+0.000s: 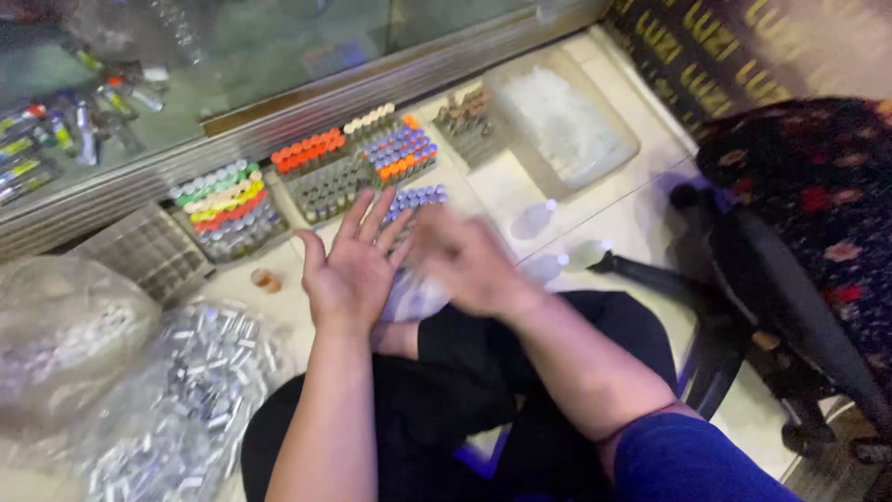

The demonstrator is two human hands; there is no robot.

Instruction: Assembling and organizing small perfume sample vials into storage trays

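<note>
Both hands sit near the middle of the view, above the person's dark-trousered lap. Left hand [351,265] is spread wide, palm up, fingers fanned toward twelve o'clock, holding nothing that shows. Right hand [467,263] lies just beside it at three o'clock, blurred with motion; whether it grips anything cannot be told. Between and under the two palms shows a pale clear plastic bag [413,296], touching the right hand's underside and lying at about four o'clock from the left palm.

At twelve o'clock from the left fingertips stands a small rack of blue-capped vials [415,196], very near them. Farther off at eleven to twelve o'clock are trays of vials with orange caps [308,151] and mixed green, yellow and red caps [223,200]. At nine o'clock from the left wrist lies a small amber vial [266,279] on the pale floor. At seven o'clock rests a clear bag of silver-capped vials [200,372].
</note>
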